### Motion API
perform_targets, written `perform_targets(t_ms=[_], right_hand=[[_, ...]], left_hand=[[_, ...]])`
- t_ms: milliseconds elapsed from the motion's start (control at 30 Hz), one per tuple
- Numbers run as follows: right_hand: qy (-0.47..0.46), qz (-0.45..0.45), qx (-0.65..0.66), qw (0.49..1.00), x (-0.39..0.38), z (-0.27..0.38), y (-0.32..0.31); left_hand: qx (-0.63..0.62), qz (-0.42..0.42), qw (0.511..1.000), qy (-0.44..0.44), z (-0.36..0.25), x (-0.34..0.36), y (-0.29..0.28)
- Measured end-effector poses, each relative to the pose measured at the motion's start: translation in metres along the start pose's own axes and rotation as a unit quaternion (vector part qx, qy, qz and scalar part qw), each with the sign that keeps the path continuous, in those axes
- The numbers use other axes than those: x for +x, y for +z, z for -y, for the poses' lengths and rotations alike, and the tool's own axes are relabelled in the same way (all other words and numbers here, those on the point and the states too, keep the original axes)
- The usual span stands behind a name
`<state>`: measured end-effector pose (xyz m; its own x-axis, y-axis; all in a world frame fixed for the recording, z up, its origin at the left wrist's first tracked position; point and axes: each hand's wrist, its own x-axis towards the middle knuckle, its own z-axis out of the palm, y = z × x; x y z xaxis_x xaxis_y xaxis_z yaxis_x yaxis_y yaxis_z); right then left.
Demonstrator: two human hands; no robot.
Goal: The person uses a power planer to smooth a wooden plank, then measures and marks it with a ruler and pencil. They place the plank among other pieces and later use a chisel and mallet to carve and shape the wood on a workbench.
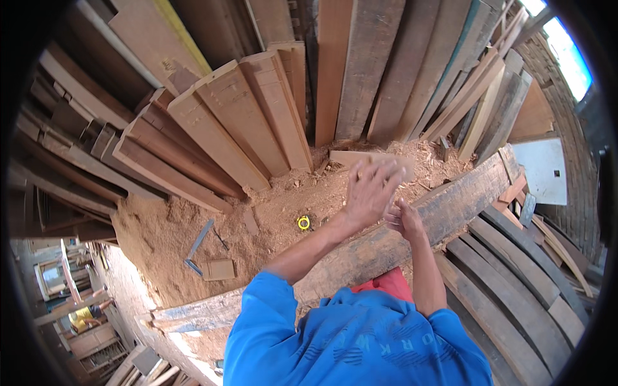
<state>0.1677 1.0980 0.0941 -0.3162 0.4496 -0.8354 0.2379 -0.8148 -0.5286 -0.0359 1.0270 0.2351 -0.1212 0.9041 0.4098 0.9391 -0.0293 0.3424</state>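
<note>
My left hand [373,190], blurred with its fingers spread, is raised just in front of a pale wooden piece [341,156], partly hidden by those fingers; I cannot tell whether they touch. Just below and right, my right hand [403,219] has loosely bent fingers apart, holding nothing visible, over a long weathered timber beam [450,208]. A yellow and black tape measure [304,222] lies in the sawdust left of my hands. Further left are a metal square [201,241] and a small wooden block [219,269] on the sawdust-covered surface [154,238].
Upright planks [225,116] lean in dense rows along the back and left. Stacked boards [496,283] fill the lower right, near a white panel [541,172]. A cluttered lower area with wood pieces [90,341] shows at the lower left.
</note>
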Motion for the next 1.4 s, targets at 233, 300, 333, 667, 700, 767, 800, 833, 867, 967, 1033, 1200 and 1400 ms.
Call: perform_targets(t_ms=[233,300,333,667,700,767,800,833,867,967,1033,1200,1400], right_hand=[[0.047,0.266,0.296,0.916,0.048,0.007,0.066],[0.101,0.281,0.324,0.898,0.048,0.011,0.087],[0.128,0.287,0.338,0.887,0.049,0.012,0.092],[0.135,0.203,0.199,0.949,0.135,-0.047,0.068],[0.142,0.207,0.175,0.952,0.128,-0.044,0.067],[0.14,0.196,0.131,0.962,0.109,-0.035,0.072],[0.132,0.178,0.102,0.97,0.101,-0.031,0.07],[0.123,0.158,0.076,0.977,0.092,-0.028,0.067],[0.106,0.137,0.081,0.982,0.083,-0.025,0.062],[0.035,0.073,0.085,0.993,0.05,-0.007,0.04],[-0.028,0.035,0.07,0.997,0.021,0.014,0.024],[-0.217,-0.12,-0.016,0.969,-0.011,0.016,-0.023],[-0.295,-0.356,-0.096,0.882,-0.042,-0.015,-0.039]], left_hand=[[0.0,0.008,0.998,-0.06,-0.038,-0.081,-0.016],[0.014,-0.011,0.997,-0.072,-0.043,-0.097,-0.012],[0.004,-0.013,0.996,-0.084,-0.046,-0.104,-0.009],[-0.333,0.084,0.868,-0.357,-0.058,-0.145,-0.063],[-0.307,0.061,0.852,-0.421,-0.052,-0.147,-0.062],[-0.304,0.053,0.8,-0.515,-0.04,-0.145,-0.061],[-0.332,0.063,0.765,-0.548,-0.035,-0.145,-0.055],[-0.359,0.075,0.728,-0.579,-0.031,-0.148,-0.048],[-0.394,0.099,0.719,-0.563,-0.03,-0.156,-0.038],[-0.469,0.188,0.693,-0.514,-0.033,-0.16,-0.019],[-0.475,0.267,0.681,-0.489,-0.04,-0.129,-0.023],[-0.409,0.396,0.751,-0.335,-0.07,-0.064,-0.017],[-0.143,0.458,0.864,-0.151,-0.124,-0.085,0.021]])
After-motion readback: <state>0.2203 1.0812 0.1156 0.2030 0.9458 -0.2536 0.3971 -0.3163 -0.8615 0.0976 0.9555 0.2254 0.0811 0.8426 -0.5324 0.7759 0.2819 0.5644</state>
